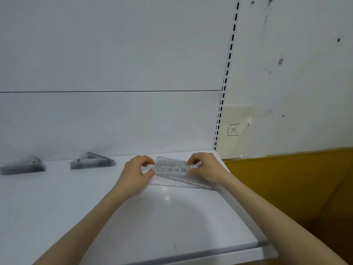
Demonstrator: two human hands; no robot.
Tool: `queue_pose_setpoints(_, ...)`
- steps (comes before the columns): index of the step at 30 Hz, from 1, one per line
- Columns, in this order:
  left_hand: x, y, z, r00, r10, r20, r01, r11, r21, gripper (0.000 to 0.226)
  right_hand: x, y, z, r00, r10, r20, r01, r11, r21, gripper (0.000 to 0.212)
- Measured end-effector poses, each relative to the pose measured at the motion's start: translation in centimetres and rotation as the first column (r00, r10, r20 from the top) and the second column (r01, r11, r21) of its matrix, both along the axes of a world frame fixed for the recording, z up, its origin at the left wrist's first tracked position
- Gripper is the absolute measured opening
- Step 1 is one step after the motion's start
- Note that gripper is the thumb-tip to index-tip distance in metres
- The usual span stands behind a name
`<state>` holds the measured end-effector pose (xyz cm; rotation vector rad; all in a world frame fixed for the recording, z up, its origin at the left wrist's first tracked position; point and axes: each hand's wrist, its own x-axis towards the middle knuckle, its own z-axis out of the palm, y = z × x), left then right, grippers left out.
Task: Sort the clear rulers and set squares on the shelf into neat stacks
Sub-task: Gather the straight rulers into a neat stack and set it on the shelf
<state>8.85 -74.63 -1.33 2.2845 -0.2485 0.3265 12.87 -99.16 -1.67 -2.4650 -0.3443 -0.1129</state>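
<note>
Two hands grip clear ruler (171, 167) by ends near shelf (172, 217) right rear corner: left hand (138, 170) fingers curled round left end, right hand (204, 166) pinching right end. More rulers (181, 181) beneath. Two set-square stacks (92, 161) far left.

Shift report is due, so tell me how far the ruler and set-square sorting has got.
Done: two set-square piles, the far-left stack and the middle stack, sit on the shelf, though both are blurred. In hand: the left hand and right hand pinch a clear ruler by its ends over the ruler pile. Left: that pile lies fanned, its edges not aligned.
</note>
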Motion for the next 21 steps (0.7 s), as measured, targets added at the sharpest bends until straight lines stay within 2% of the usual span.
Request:
queue_pose_setpoints(3,-0.2,-0.1,-0.2,1.0,0.005,0.01,-0.004,0.999,-0.037,0.018,0.0,0.0,0.2,0.999,-0.019,0.031,0.017,0.999,0.05,0.011)
queue_pose_setpoints(8,-0.3,-0.3,-0.2,0.998,0.06,0.009,-0.058,0.987,-0.147,0.015,0.2,-0.1,1.7,0.997,-0.065,0.039,0.055,0.974,0.221,0.01)
queue_pose_setpoints(10,-0.3,-0.8,-0.1,0.997,0.01,-0.073,-0.026,0.976,-0.216,0.013,0.0,0.1,2.8,0.998,-0.031,0.059,0.009,0.94,0.34,0.01)
queue_pose_setpoints(12,-0.4,-1.6,0.1,0.979,-0.117,-0.165,0.058,0.943,-0.329,0.007,-0.5,0.8,3.8,0.997,0.033,0.066,-0.058,0.903,0.425,0.013)
queue_pose_setpoints(13,-0.5,-2.0,0.3,0.96,-0.192,-0.202,0.1,0.913,-0.396,0.005,-0.7,1.3,4.1,0.996,0.063,0.069,-0.087,0.89,0.448,0.014)
queue_pose_setpoints(16,-0.8,-3.4,0.8,0.897,-0.375,-0.234,0.173,0.785,-0.595,0.026,-1.4,3.0,4.5,0.987,0.148,0.069,-0.162,0.862,0.48,0.012)
queue_pose_setpoints(19,-0.8,-4.3,1.0,0.879,-0.448,-0.162,0.178,0.625,-0.76,0.041,-1.8,4.4,4.4,0.977,0.206,0.062,-0.209,0.841,0.499,0.017)
queue_pose_setpoints(21,-0.6,-4.5,1.1,0.884,-0.456,-0.1,0.182,0.534,-0.825,0.038,-1.9,5.0,4.1,0.974,0.221,0.049,-0.213,0.819,0.532,0.02)
